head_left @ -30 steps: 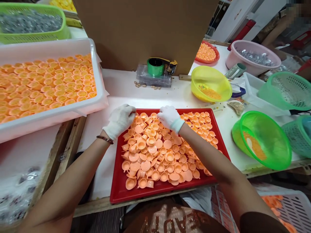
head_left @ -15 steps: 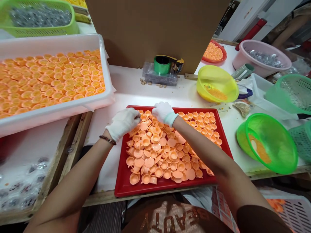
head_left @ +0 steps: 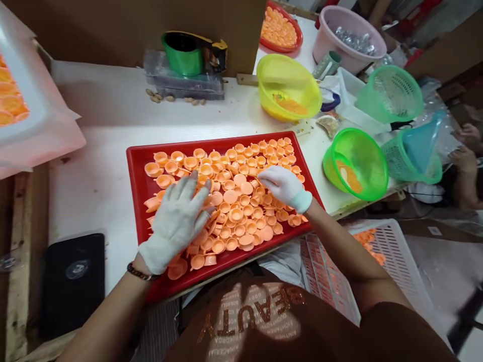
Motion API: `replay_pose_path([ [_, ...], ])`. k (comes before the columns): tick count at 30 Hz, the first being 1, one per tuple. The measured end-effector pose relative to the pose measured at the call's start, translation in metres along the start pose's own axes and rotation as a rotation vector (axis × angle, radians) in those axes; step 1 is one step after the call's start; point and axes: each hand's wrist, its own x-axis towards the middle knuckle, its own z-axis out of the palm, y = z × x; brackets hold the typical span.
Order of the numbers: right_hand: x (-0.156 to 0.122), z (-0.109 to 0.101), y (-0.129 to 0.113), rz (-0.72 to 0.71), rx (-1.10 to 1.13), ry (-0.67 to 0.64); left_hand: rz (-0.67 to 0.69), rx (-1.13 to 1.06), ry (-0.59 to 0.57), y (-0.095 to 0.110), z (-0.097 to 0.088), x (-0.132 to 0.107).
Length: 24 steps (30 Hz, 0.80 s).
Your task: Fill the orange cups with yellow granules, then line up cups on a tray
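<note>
A red tray [head_left: 135,166] lies on the white table and holds several small orange plastic caps [head_left: 234,201], some spread flat, some piled. My left hand [head_left: 177,218], in a white glove, rests flat with fingers spread on the caps at the tray's left half. My right hand [head_left: 281,183], also gloved, lies on the caps at the tray's right side with its fingers curled down onto them; I cannot make out anything gripped.
A green tape dispenser [head_left: 188,53] on a clear box stands at the back. Yellow bowl [head_left: 289,85], green bowl [head_left: 356,163], green baskets [head_left: 390,93] and a pink basin [head_left: 349,37] crowd the right. A white crate [head_left: 33,130] of caps is far left. Another person's hands [head_left: 466,151] show at the right edge.
Both hands moved from the tray's far edge back to its middle, and my left hand opened flat. The caps are spread further toward the far edge. My view swung right and down.
</note>
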Motion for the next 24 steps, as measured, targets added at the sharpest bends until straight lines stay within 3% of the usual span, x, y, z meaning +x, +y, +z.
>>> replay_pose_path([
  [3, -0.044, 0.009, 0.008, 0.072, -0.041, 0.028, 0.179, 0.045, -0.13, 0.025, 0.015, 0.006],
  [5, -0.054, 0.019, 0.007, 0.157, -0.139, 0.065, 0.225, 0.093, -0.229, 0.035, 0.014, 0.009],
  [8, -0.045, 0.029, 0.002, 0.247, -0.283, 0.079, 0.226, 0.136, -0.404, 0.043, -0.003, 0.009],
  [10, -0.031, 0.03, -0.001, 0.27, -0.326, 0.044, 0.17, 0.167, -0.447, 0.047, -0.015, 0.013],
  [13, -0.01, 0.024, 0.0, 0.312, -0.345, -0.026, 0.072, 0.132, -0.268, 0.055, -0.017, 0.033],
  [16, 0.002, 0.016, 0.003, 0.366, -0.329, -0.094, 0.018, 0.103, -0.092, 0.06, -0.001, 0.065],
  [20, -0.002, 0.02, 0.008, 0.418, -0.323, -0.116, -0.019, 0.146, -0.104, 0.05, 0.024, 0.089],
  [24, -0.012, 0.031, 0.012, 0.338, -0.304, 0.034, -0.029, 0.093, -0.075, 0.033, 0.033, 0.074],
])
